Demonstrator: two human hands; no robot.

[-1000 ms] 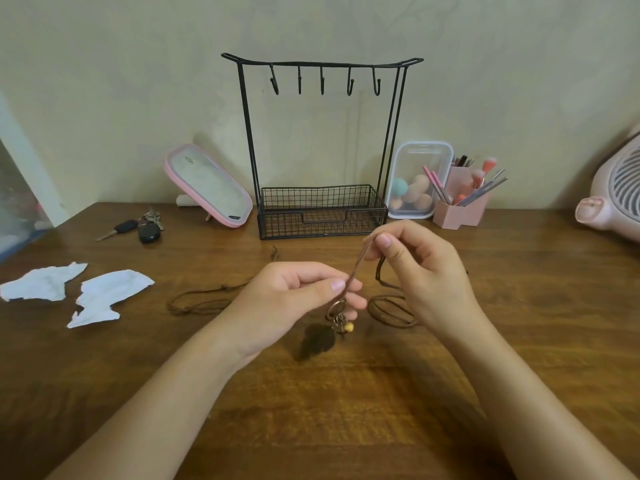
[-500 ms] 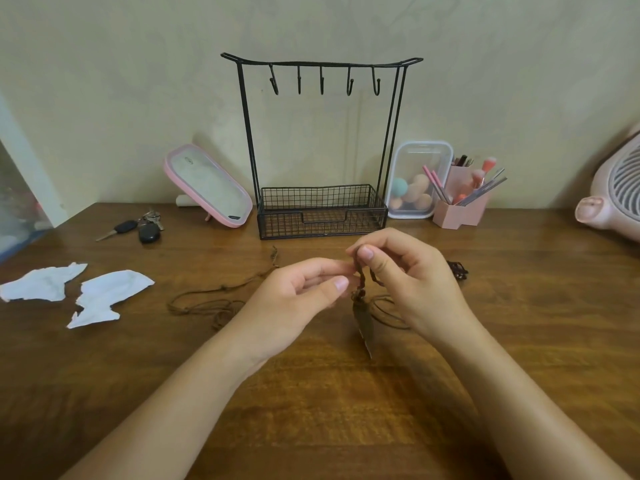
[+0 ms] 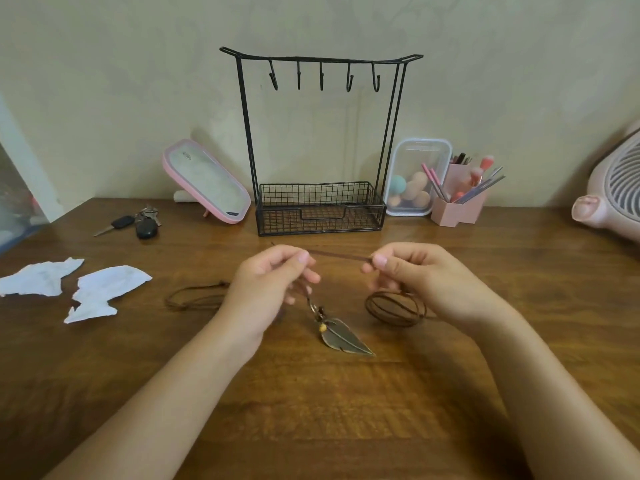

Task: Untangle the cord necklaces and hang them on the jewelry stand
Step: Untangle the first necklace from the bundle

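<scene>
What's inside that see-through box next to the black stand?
Soft round sponges: one blue-green, the rest peach. The lower right corner of the box is covered by the pink pot and its pencils, so anything there is hidden.

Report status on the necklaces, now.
Left hand, right hand pinch brown cord, taut between. Leaf pendant below left hand. Jewelry stand hooks bare, path open.

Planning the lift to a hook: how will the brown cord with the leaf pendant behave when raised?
Likely floppy: the cord runs straight only where the left hand and right hand pinch it taut; more cord lies in loose coils on the table. The leaf pendant looks metallic, so it will probably hang lowest and swing.
</scene>
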